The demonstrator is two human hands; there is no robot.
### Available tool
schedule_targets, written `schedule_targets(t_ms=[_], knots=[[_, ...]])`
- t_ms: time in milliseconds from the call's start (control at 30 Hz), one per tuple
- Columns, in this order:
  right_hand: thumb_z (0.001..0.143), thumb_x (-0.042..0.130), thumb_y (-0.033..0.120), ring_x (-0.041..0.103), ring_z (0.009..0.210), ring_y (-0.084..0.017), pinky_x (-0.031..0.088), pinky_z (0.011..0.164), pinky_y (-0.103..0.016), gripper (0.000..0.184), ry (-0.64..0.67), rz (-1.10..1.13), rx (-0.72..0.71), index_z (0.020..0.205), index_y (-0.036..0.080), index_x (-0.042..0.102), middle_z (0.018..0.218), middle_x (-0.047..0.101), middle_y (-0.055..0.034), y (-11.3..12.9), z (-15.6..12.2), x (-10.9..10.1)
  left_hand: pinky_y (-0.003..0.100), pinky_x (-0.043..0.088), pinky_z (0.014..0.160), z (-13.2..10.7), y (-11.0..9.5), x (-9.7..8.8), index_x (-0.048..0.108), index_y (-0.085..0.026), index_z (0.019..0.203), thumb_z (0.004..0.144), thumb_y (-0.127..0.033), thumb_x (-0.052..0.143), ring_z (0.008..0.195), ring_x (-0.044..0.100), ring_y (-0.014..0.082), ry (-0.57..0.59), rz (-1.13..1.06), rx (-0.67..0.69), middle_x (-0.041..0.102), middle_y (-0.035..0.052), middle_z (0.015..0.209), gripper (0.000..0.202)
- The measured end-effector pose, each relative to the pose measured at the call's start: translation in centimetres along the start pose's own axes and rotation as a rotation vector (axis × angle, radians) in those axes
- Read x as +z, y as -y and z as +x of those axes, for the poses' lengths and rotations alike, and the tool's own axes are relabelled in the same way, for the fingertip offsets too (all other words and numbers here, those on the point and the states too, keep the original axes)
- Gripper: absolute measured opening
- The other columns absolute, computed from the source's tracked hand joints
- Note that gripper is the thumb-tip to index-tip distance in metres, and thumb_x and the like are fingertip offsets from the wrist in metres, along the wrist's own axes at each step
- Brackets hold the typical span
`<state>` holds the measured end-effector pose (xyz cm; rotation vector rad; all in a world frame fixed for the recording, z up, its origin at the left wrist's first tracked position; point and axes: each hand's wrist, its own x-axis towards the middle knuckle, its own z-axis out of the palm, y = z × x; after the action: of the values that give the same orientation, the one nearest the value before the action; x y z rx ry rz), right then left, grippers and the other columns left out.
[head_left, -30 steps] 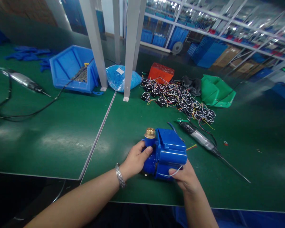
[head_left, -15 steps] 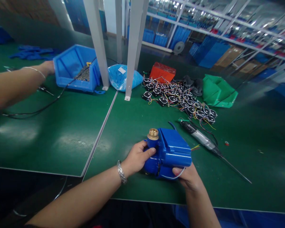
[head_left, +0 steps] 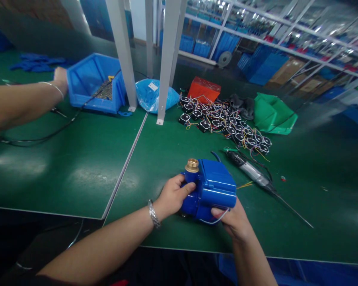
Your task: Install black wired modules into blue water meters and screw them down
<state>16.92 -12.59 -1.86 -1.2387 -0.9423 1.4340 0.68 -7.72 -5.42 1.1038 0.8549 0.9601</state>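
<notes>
A blue water meter (head_left: 216,184) with a brass threaded end (head_left: 192,165) is held tilted just above or on the green bench, I cannot tell which. My left hand (head_left: 174,194) wraps round its rounded body, the thumb on top below the brass fitting. At the lower right corner of the box-like housing, my right hand (head_left: 231,218) grips from beneath, its fingers partly hidden. A pale wire loops under the housing near my right thumb. Yellow wires (head_left: 245,185) stick out on the far right side.
An electric screwdriver (head_left: 253,172) with a long bit lies to the right. Behind are several black wired modules (head_left: 214,115), a red bin (head_left: 204,89), a green bin (head_left: 274,114) and a blue bag (head_left: 152,95). A co-worker's hand (head_left: 61,77) touches a blue bin (head_left: 92,101) of small parts.
The housing side of the meter has shifted slightly left, with my right hand moving along. The co-worker's hand has moved a little at the blue bin's edge.
</notes>
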Motion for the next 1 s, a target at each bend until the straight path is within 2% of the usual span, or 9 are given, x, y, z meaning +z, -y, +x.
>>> schedule_targets(t_ms=[133,267,367,500,600,700,833,1000], knots=[[0.049,0.079,0.031,0.055,0.100,-0.023,0.042,0.092,-0.038,0.079,0.007,-0.008,0.008,0.118,0.019,0.042,0.111,0.055,-0.0095,-0.8,0.2,-0.9,0.033,0.044,0.080,-0.2,-0.2,0.1,0.057,-0.012,0.102,0.076,-0.047,0.054,0.094,0.056,0.0238,0.048,0.012,0.050,0.062,0.0096,0.106,0.043],[0.050,0.077,0.030,0.055,0.098,-0.022,0.043,0.092,-0.038,0.062,0.085,-0.016,-0.020,0.104,0.018,0.049,0.111,0.056,-0.0083,-1.3,0.7,-1.8,0.034,0.042,0.087,-0.2,-0.2,0.1,0.056,-0.012,0.105,0.077,-0.047,0.054,0.100,0.055,0.0244,0.076,0.001,0.065,0.061,0.0098,0.110,0.045],[0.056,0.075,0.030,0.054,0.102,-0.022,0.042,0.093,-0.038,0.059,0.134,-0.050,-0.032,0.107,0.018,0.049,0.113,0.054,-0.0092,-1.0,0.8,-1.9,0.036,0.042,0.087,0.0,-0.2,0.1,0.055,-0.011,0.106,0.075,-0.048,0.056,0.101,0.055,0.0253,0.092,-0.069,0.034,0.060,0.0117,0.111,0.049],[0.058,0.073,0.033,0.050,0.110,-0.024,0.040,0.096,-0.040,0.070,0.208,0.034,-0.003,0.119,0.019,0.042,0.121,0.049,-0.0114,-0.5,0.7,-1.6,0.035,0.044,0.084,0.2,-0.3,-0.2,0.056,-0.011,0.102,0.069,-0.047,0.064,0.095,0.058,0.0238,0.088,-0.251,-0.055,0.062,0.0112,0.106,0.050],[0.057,0.075,0.034,0.046,0.115,-0.024,0.037,0.099,-0.040,0.077,0.160,0.180,0.021,0.124,0.021,0.038,0.123,0.047,-0.0108,-0.8,0.7,-1.5,0.036,0.046,0.080,0.3,-0.6,-0.2,0.057,-0.013,0.097,0.064,-0.043,0.070,0.082,0.062,0.0210,0.076,-0.462,-0.160,0.066,0.0079,0.092,0.047],[0.057,0.075,0.036,0.053,0.105,-0.023,0.042,0.093,-0.037,0.071,0.120,0.235,0.125,0.119,0.021,0.044,0.114,0.054,-0.0097,-1.5,0.9,-1.0,0.036,0.048,0.076,0.5,-0.8,-0.2,0.059,-0.014,0.090,0.060,-0.037,0.074,0.072,0.063,0.0193,0.011,-0.620,-0.254,0.068,0.0056,0.081,0.041],[0.058,0.073,0.041,0.060,0.087,-0.021,0.050,0.079,-0.032,0.055,0.071,0.296,0.200,0.104,0.018,0.055,0.100,0.061,-0.0085,-2.0,1.0,0.2,0.034,0.049,0.073,0.7,-0.9,-0.2,0.063,-0.012,0.074,0.055,-0.030,0.076,0.067,0.063,0.0188,-0.055,-0.675,-0.328,0.069,0.0061,0.075,0.029],[0.055,0.076,0.035,0.061,0.066,-0.016,0.052,0.066,-0.028,0.046,-0.070,0.399,0.263,0.094,0.016,0.061,0.085,0.064,-0.0063,-2.1,1.0,0.7,0.035,0.047,0.078,0.9,-0.7,-0.2,0.065,-0.013,0.076,0.056,-0.031,0.076,0.074,0.063,0.0208,-0.052,-0.695,-0.345,0.069,0.0064,0.079,0.029]])
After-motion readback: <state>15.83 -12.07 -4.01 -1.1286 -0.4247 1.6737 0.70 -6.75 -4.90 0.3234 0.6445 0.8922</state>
